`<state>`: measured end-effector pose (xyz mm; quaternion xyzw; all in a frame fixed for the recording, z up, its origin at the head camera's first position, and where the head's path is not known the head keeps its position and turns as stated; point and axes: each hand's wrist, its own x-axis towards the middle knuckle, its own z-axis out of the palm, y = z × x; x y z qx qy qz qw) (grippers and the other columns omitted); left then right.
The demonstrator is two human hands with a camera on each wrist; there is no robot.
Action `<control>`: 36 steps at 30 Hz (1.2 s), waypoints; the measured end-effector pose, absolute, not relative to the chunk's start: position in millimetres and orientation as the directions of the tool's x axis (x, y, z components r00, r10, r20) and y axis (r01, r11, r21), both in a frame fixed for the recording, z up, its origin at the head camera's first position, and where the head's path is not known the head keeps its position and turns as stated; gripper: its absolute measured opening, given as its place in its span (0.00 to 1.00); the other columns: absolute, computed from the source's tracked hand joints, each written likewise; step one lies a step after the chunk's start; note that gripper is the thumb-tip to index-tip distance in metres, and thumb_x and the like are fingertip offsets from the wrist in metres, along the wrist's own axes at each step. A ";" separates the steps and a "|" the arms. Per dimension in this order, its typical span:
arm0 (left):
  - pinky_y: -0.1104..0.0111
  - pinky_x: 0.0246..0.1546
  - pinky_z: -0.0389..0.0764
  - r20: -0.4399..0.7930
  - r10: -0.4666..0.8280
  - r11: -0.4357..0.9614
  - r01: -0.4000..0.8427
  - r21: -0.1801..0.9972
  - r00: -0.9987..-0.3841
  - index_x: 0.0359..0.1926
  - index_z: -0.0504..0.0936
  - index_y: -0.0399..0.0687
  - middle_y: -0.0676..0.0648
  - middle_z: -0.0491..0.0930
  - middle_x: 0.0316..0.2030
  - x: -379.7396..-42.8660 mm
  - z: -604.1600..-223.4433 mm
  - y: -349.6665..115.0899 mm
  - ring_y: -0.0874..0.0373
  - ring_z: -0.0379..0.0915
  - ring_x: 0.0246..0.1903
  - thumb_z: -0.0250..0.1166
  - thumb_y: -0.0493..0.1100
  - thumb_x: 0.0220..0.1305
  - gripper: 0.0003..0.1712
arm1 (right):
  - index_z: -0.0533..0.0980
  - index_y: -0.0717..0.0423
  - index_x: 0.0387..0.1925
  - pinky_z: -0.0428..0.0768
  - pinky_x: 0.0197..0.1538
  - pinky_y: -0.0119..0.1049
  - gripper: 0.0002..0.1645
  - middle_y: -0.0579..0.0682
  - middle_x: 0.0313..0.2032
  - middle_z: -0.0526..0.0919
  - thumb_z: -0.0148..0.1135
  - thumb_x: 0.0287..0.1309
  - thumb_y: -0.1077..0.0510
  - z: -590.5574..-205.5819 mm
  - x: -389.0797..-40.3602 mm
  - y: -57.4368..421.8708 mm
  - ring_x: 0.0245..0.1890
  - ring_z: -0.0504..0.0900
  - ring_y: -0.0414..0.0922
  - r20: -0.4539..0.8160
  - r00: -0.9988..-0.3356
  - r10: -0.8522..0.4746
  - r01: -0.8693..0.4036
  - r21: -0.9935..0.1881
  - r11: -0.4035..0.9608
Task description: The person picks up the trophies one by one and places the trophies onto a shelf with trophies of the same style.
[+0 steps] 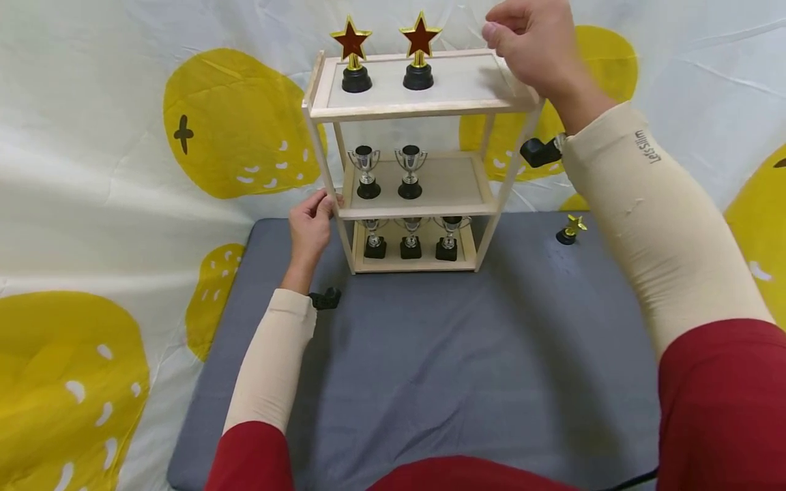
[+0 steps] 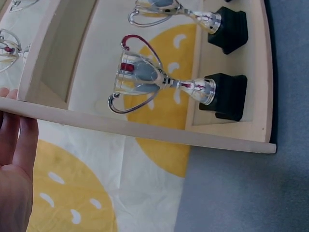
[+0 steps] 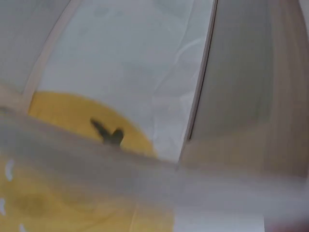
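A light wooden three-tier shelf (image 1: 402, 213) stands at the back of the grey surface. My left hand (image 1: 311, 225) grips its left front post near the middle tier, and in the left wrist view the fingers (image 2: 25, 145) reach behind that post. Raised over the shelf's top right corner is my right hand (image 1: 534, 48), its fingers loosely bent and no object showing in them. Two red-and-gold star trophies, one on the left (image 1: 356, 78) and one nearer the middle (image 1: 419, 76), stand on the top tier. Silver cup trophies fill part of the middle (image 1: 410, 187) and bottom (image 1: 447, 249) tiers.
Another gold star trophy (image 1: 568, 235) sits on the grey surface (image 1: 467, 368) to the right of the shelf. Behind everything hangs a white cloth with yellow fruit shapes (image 1: 233, 123). The right wrist view is blurred, with shelf boards (image 3: 231, 72) across it.
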<state>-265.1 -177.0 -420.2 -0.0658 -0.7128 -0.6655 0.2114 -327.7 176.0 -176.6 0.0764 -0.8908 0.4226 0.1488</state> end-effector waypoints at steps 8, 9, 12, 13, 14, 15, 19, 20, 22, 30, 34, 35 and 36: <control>0.70 0.54 0.87 0.397 -0.188 0.079 0.389 0.918 -0.898 0.58 0.84 0.28 0.24 0.84 0.49 -265.0 -417.9 -187.4 0.64 0.85 0.44 0.60 0.38 0.77 0.18 | 0.84 0.50 0.59 0.76 0.55 0.27 0.19 0.31 0.37 0.81 0.59 0.75 0.48 -184.4 -322.6 221.3 0.41 0.77 0.33 0.324 -0.945 0.046 -0.241 -0.786 0.569; 0.70 0.53 0.87 0.396 -0.188 0.081 0.388 0.918 -0.899 0.58 0.84 0.28 0.24 0.85 0.49 -265.0 -418.3 -188.2 0.65 0.85 0.44 0.60 0.38 0.77 0.18 | 0.84 0.50 0.59 0.75 0.53 0.27 0.20 0.30 0.36 0.81 0.59 0.75 0.47 -187.3 -322.5 227.6 0.40 0.77 0.33 0.325 -0.944 0.050 -0.236 -0.777 0.584; 0.71 0.53 0.87 0.395 -0.190 0.094 0.384 0.919 -0.899 0.58 0.84 0.30 0.25 0.85 0.49 -265.0 -419.5 -190.3 0.66 0.85 0.44 0.60 0.39 0.77 0.18 | 0.84 0.51 0.61 0.72 0.45 0.27 0.22 0.27 0.33 0.79 0.59 0.75 0.46 -198.9 -323.7 247.0 0.38 0.75 0.31 0.324 -0.944 0.066 -0.211 -0.744 0.634; 0.71 0.53 0.87 0.396 -0.188 0.097 0.384 0.918 -0.899 0.58 0.84 0.30 0.25 0.85 0.49 -265.1 -419.8 -190.9 0.66 0.85 0.44 0.60 0.39 0.77 0.19 | 0.83 0.52 0.61 0.71 0.44 0.27 0.23 0.27 0.32 0.78 0.59 0.74 0.45 -203.4 -324.5 253.5 0.37 0.75 0.30 0.318 -0.945 0.074 -0.198 -0.737 0.647; 0.70 0.53 0.87 0.397 -0.188 0.100 0.385 0.918 -0.898 0.59 0.84 0.30 0.25 0.85 0.49 -265.0 -419.8 -191.7 0.67 0.85 0.44 0.60 0.39 0.77 0.19 | 0.83 0.52 0.62 0.71 0.44 0.27 0.24 0.26 0.31 0.78 0.59 0.74 0.45 -208.5 -326.0 259.9 0.37 0.74 0.30 0.306 -0.948 0.083 -0.178 -0.731 0.659; 0.70 0.54 0.87 0.397 -0.187 0.100 0.384 0.918 -0.899 0.59 0.84 0.30 0.25 0.85 0.49 -264.7 -419.7 -192.5 0.67 0.85 0.44 0.60 0.39 0.77 0.19 | 0.82 0.52 0.63 0.71 0.44 0.26 0.25 0.25 0.31 0.77 0.58 0.74 0.44 -213.9 -327.3 266.6 0.37 0.73 0.29 0.291 -0.952 0.093 -0.155 -0.722 0.674; 0.68 0.56 0.87 0.392 -0.187 0.090 0.382 0.920 -0.901 0.59 0.83 0.30 0.25 0.85 0.50 -263.6 -418.6 -195.1 0.64 0.85 0.46 0.60 0.39 0.76 0.19 | 0.80 0.56 0.66 0.70 0.43 0.24 0.31 0.20 0.30 0.73 0.57 0.73 0.41 -242.6 -334.4 294.8 0.35 0.70 0.26 0.250 -0.960 0.123 -0.075 -0.659 0.748; 0.67 0.56 0.87 0.392 -0.188 0.089 0.382 0.920 -0.901 0.60 0.83 0.30 0.25 0.85 0.50 -263.1 -418.5 -195.5 0.64 0.86 0.46 0.60 0.39 0.76 0.19 | 0.79 0.57 0.66 0.70 0.42 0.23 0.32 0.20 0.29 0.73 0.57 0.73 0.40 -251.5 -336.1 302.5 0.34 0.70 0.25 0.231 -0.964 0.129 -0.052 -0.642 0.765; 0.67 0.56 0.87 0.391 -0.188 0.092 0.381 0.920 -0.901 0.60 0.83 0.31 0.26 0.85 0.50 -262.5 -418.5 -196.2 0.62 0.86 0.47 0.60 0.39 0.76 0.19 | 0.79 0.58 0.66 0.70 0.41 0.24 0.34 0.20 0.29 0.72 0.56 0.72 0.39 -271.4 -338.6 318.5 0.33 0.69 0.26 0.193 -0.971 0.140 -0.006 -0.606 0.795; 0.71 0.52 0.87 0.393 -0.192 0.105 0.379 0.919 -0.899 0.60 0.83 0.30 0.24 0.85 0.50 -263.1 -419.3 -195.3 0.66 0.85 0.44 0.61 0.37 0.76 0.19 | 0.75 0.64 0.68 0.76 0.41 0.37 0.37 0.68 0.60 0.81 0.52 0.75 0.39 -350.7 -332.3 365.3 0.58 0.76 0.62 0.023 -0.980 0.197 0.151 -0.558 0.816; 0.71 0.53 0.87 0.392 -0.193 0.117 0.375 0.920 -0.900 0.61 0.83 0.30 0.25 0.85 0.50 -263.5 -418.5 -196.0 0.67 0.85 0.44 0.60 0.38 0.76 0.19 | 0.76 0.68 0.66 0.75 0.38 0.37 0.37 0.72 0.62 0.79 0.52 0.75 0.40 -377.3 -329.0 378.3 0.58 0.76 0.65 0.012 -0.979 0.202 0.162 -0.551 0.818; 0.71 0.53 0.87 0.393 -0.193 0.116 0.376 0.919 -0.899 0.61 0.83 0.30 0.25 0.85 0.50 -263.6 -418.2 -196.1 0.67 0.85 0.44 0.60 0.38 0.76 0.19 | 0.77 0.68 0.65 0.74 0.36 0.36 0.37 0.71 0.60 0.81 0.52 0.75 0.40 -383.3 -328.7 381.0 0.58 0.76 0.65 0.016 -0.979 0.203 0.162 -0.547 0.821; 0.71 0.52 0.87 0.393 -0.194 0.115 0.377 0.919 -0.899 0.60 0.83 0.30 0.24 0.85 0.50 -263.7 -418.0 -196.2 0.67 0.85 0.44 0.60 0.38 0.76 0.19 | 0.78 0.69 0.63 0.74 0.35 0.35 0.36 0.71 0.58 0.82 0.53 0.74 0.41 -389.7 -328.1 383.6 0.56 0.77 0.65 0.025 -0.979 0.202 0.156 -0.543 0.825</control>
